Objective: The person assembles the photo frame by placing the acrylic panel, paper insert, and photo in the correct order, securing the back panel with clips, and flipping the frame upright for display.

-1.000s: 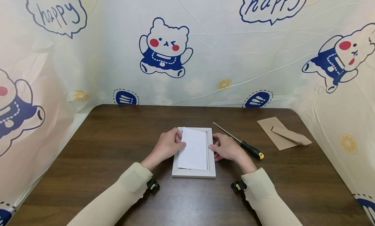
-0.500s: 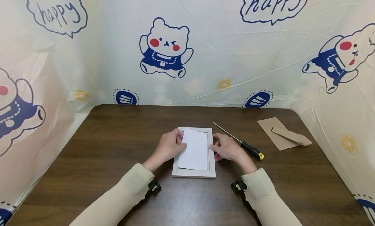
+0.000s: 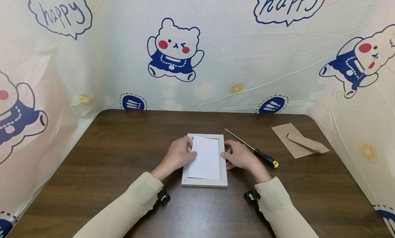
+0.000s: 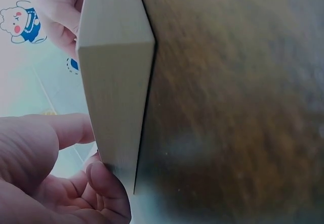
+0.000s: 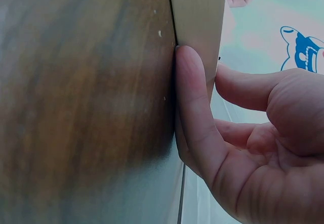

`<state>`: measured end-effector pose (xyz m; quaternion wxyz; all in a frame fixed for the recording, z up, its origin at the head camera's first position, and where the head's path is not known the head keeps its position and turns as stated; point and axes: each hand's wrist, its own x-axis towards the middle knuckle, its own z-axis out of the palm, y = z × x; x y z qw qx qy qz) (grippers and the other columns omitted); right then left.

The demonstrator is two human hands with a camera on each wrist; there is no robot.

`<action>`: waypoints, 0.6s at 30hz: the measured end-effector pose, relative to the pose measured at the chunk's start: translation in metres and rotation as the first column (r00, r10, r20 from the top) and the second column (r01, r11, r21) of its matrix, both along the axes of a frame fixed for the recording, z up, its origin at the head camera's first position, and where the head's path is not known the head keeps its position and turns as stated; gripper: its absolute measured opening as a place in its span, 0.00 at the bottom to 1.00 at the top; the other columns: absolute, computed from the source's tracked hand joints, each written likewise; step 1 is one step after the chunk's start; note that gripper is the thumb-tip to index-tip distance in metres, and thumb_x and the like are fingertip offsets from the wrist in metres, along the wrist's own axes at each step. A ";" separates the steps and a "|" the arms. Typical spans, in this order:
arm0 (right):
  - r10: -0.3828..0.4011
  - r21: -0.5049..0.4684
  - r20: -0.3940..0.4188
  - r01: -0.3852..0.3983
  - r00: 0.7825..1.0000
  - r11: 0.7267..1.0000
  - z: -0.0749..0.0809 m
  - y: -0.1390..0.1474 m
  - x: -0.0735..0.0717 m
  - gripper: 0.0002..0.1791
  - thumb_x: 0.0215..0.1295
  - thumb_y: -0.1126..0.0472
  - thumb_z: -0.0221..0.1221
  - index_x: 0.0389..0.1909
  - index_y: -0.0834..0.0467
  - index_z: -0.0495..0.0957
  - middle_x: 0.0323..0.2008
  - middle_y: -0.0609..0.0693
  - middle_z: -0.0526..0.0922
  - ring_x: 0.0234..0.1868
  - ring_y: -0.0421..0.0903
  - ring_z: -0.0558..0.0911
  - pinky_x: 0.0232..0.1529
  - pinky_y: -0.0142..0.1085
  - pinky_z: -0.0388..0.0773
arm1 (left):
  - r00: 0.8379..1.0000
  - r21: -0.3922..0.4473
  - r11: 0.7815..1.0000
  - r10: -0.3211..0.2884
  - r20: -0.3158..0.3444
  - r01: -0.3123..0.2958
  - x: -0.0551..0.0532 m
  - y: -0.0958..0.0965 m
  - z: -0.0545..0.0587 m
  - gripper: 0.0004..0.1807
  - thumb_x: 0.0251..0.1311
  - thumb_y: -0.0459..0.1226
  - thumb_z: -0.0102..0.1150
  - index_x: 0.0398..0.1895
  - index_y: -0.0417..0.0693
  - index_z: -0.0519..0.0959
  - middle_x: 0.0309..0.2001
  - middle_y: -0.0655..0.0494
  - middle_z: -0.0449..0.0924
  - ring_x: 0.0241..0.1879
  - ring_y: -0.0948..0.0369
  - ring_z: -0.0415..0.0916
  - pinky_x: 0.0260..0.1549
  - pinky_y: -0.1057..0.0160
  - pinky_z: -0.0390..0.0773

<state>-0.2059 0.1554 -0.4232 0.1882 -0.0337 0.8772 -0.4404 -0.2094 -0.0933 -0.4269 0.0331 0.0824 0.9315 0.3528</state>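
Observation:
A white picture frame [image 3: 203,183] lies flat on the table, its long sides pointing away from me. Inside its rim rests a white sheet of paper [image 3: 206,159], turned slightly askew. My left hand [image 3: 178,153] holds the sheet's left edge, thumb on top, while a curled fingertip [image 4: 104,181] meets the frame's side in the left wrist view. On the opposite side, my right hand [image 3: 240,155] grips the frame, with the thumb on the rim and a finger [image 5: 195,87] along the outer side. What lies beneath the sheet is hidden.
A screwdriver [image 3: 265,158] with a black and yellow handle lies right of the frame. Farther right are a brown board [image 3: 285,131] and a narrow brown strip [image 3: 303,142] on it. A bear-printed curtain [image 3: 216,59] encloses the dark wooden table [image 3: 123,145].
The left hand has shifted slightly rightward, and the sheet has slid a little to the right within the frame. The right hand and the frame have stayed almost still.

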 end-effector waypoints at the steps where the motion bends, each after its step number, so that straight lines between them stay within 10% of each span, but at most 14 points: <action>1: 0.000 -0.001 0.000 0.000 1.000 1.000 0.000 0.000 0.000 0.33 0.77 0.65 0.62 0.77 0.66 0.64 0.42 0.60 0.82 0.29 0.48 0.86 0.31 0.39 0.88 | 1.000 -0.004 1.000 0.001 0.002 -0.001 0.000 0.000 0.000 0.13 0.61 0.34 0.72 0.43 0.40 0.78 0.30 0.51 0.74 0.30 0.56 0.71 0.31 0.60 0.72; 18: 0.008 -0.005 -0.007 -0.008 1.000 1.000 0.000 0.001 0.000 0.33 0.77 0.65 0.62 0.77 0.67 0.64 0.41 0.59 0.82 0.29 0.48 0.86 0.31 0.39 0.88 | 0.998 -0.035 0.999 0.030 0.047 -0.028 0.000 0.003 0.001 0.19 0.62 0.35 0.71 0.51 0.39 0.75 0.32 0.49 0.74 0.31 0.54 0.72 0.32 0.59 0.74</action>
